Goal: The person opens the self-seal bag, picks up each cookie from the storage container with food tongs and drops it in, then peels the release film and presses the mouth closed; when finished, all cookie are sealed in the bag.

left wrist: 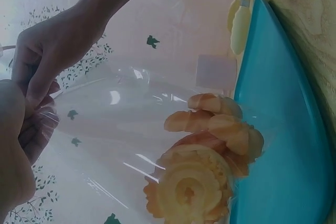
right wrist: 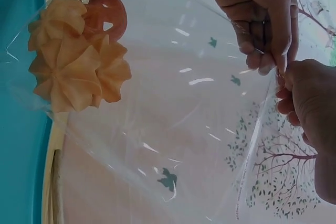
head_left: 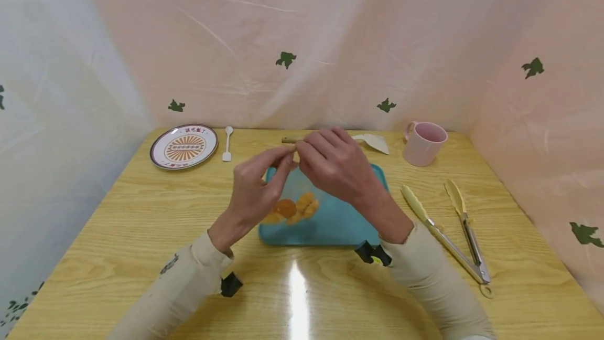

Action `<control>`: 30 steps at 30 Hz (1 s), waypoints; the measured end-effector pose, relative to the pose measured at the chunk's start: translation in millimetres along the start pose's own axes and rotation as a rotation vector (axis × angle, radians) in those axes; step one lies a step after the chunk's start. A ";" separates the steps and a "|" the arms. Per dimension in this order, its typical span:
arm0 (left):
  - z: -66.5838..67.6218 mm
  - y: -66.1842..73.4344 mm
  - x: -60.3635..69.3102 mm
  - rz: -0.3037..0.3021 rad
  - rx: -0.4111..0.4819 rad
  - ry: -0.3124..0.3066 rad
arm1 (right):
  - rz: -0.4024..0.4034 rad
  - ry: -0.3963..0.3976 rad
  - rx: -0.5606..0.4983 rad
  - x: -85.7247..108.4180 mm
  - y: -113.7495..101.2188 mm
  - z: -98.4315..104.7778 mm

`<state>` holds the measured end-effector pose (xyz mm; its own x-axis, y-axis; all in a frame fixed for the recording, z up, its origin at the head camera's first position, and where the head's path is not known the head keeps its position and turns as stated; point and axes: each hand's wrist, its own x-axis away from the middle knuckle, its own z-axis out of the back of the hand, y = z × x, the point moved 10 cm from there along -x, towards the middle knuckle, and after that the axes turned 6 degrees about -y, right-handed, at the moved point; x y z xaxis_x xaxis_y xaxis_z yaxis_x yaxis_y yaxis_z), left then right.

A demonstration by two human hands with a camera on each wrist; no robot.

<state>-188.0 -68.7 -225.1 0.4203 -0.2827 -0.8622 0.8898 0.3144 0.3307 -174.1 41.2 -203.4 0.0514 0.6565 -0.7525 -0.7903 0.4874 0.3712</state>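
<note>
A clear plastic bag (right wrist: 173, 87) of cookies hangs from my two hands above a blue tray (head_left: 330, 224). My left hand (head_left: 259, 182) pinches the bag's top edge between thumb and fingers. Right against it, my right hand (head_left: 337, 167) grips the same edge with curled fingers. Gathered at the bag's bottom are several golden piped cookies (right wrist: 68, 77), some flower-shaped, and a browner one with holes (right wrist: 118, 17). In the left wrist view a round ridged cookie (left wrist: 189, 190) shows. The fingertips partly hide the edge they hold.
Metal tongs with pale yellow tips (head_left: 455, 235) lie spread at the right, below a pink mug (head_left: 421, 146). Behind the tray lies a spatula (head_left: 375, 142), partly hidden by my right hand. A patterned plate (head_left: 184, 147) and a small white spoon (head_left: 227, 145) lie back left.
</note>
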 end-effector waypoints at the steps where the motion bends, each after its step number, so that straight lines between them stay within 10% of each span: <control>1: 0.2 0.0 0.3 -0.001 0.000 0.003 | -0.009 0.006 -0.018 0.3 1.3 0.6; 30: 8.2 -2.2 -0.2 0.023 -0.004 0.044 | -0.239 0.087 -0.122 10.3 30.6 11.6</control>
<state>-188.6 -76.8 -222.5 0.4326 -0.2353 -0.8703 0.8791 0.3245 0.3493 -190.7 69.5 -193.5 0.1968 0.4765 -0.8569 -0.8301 0.5461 0.1131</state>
